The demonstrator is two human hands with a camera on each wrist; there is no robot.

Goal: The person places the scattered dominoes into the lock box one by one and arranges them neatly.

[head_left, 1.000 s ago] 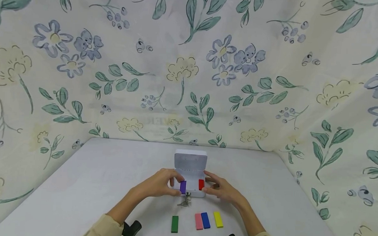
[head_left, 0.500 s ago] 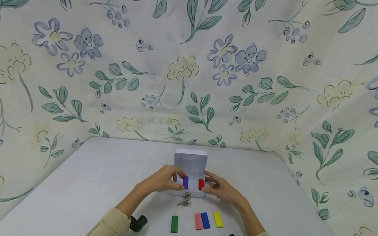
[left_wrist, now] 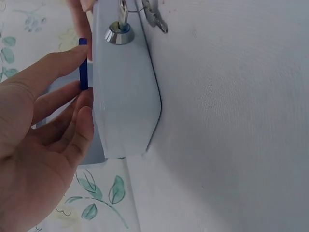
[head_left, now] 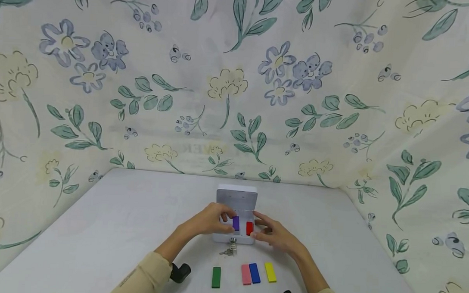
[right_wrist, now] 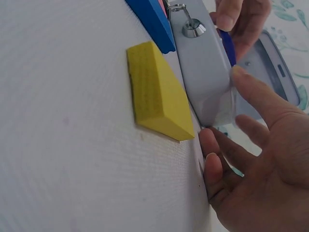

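A small white cash box stands with its lid raised, a key in its front lock and more keys hanging from it. My left hand pinches a purple block between thumb and fingers, over the box's interior; in the left wrist view it appears as a thin dark-blue edge beside the front wall. Inside the box, at the right, a red block stands. My right hand holds the box's right side, thumb at the front corner and index finger near the back corner.
Before the box, on the white table, lie a green block, a pink block, a blue block and a yellow block. A floral cloth hangs around the back and sides.
My left hand has carried the purple block from the box's front left edge rightward and farther back, over its interior. The right hand keeps its place at the box's side.
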